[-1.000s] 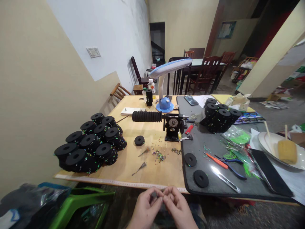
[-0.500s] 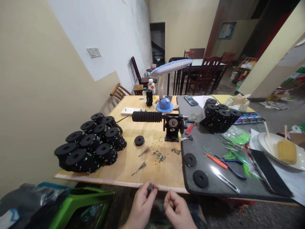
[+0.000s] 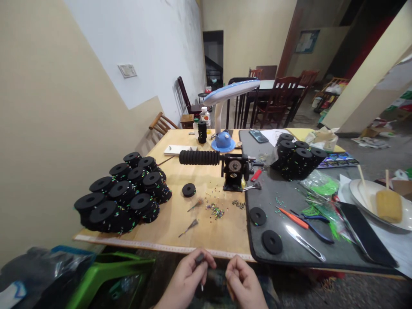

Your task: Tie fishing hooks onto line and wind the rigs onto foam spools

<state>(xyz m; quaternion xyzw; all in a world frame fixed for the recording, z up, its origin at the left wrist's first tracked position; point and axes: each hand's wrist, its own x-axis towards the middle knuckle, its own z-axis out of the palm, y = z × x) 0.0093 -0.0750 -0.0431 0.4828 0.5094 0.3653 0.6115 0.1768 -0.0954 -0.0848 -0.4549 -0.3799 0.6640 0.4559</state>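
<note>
My left hand (image 3: 192, 274) is over the table's front edge, fingers curled around a small dark grey piece (image 3: 200, 259). A thin white tip (image 3: 202, 288) sticks out below those fingers; whether it belongs to the grey piece I cannot tell. Just to the right, apart from it, my right hand (image 3: 242, 280) has thumb and fingers pinched together, and anything between them is too small to make out. Beyond the hands on the wood lie two dark fan-shaped tufts on thin stems (image 3: 189, 227), a scatter of coloured beads (image 3: 215, 210) and a black foam ring (image 3: 189, 190).
Stacked black foam spools (image 3: 119, 191) fill the left side; more (image 3: 298, 156) stand back right. A black winder (image 3: 234, 169) carries a row of foam rings (image 3: 199, 157) under a blue-white lamp (image 3: 224, 139). The grey mat (image 3: 270, 201) holds pliers (image 3: 317, 227), an orange-handled tool (image 3: 292, 217) and tweezers (image 3: 305, 243).
My left hand has turned a little, showing more of the dark grey piece, and the white tip now shows beneath it. My right hand has shifted slightly right, still pinched.
</note>
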